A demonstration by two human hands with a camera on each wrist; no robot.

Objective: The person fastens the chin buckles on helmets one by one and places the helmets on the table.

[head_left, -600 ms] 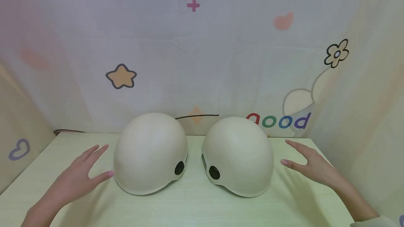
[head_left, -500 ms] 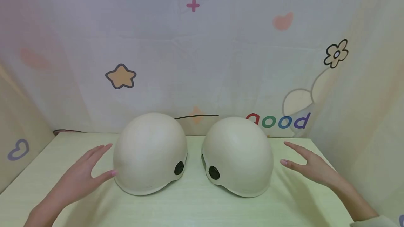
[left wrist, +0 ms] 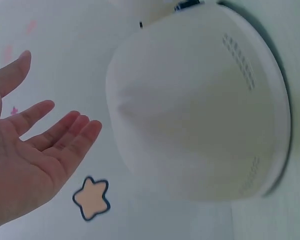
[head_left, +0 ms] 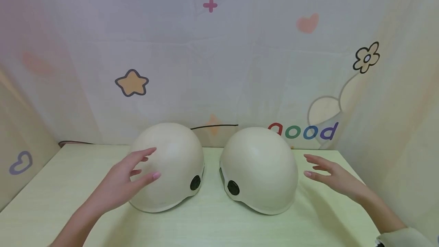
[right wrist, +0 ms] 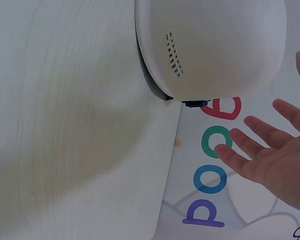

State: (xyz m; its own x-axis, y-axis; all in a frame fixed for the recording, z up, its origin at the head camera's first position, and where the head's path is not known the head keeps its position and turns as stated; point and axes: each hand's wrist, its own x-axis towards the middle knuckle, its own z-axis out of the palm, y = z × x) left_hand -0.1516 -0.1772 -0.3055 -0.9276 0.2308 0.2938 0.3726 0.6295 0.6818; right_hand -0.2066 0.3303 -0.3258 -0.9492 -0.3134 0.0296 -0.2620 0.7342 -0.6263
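Observation:
Two cream-white helmets rest side by side on the table. The left helmet (head_left: pixel 175 155) has a dark round piece low on its right side; the right helmet (head_left: pixel 260 167) shows one low on its left. My left hand (head_left: pixel 118 182) is in front of the left helmet in the head view, covering part of its left side. Its fingers are spread and hold nothing; the left wrist view shows a gap between fingertips and helmet shell (left wrist: pixel 190 110). To the right of the right helmet, my right hand (head_left: pixel 337 176) hovers with relaxed fingers, apart from the shell (right wrist: pixel 215 45).
The pale wooden table (head_left: pixel 205 228) runs back to a printed curtain (head_left: pixel 219 68) with a star, hearts, a flower and the word "good". More curtain (head_left: pixel 411 125) hangs along the right side.
My left hand has moved right, from beside the left helmet to in front of it. My right hand has barely shifted, its fingers slightly more bent. Both helmets stay where they were.

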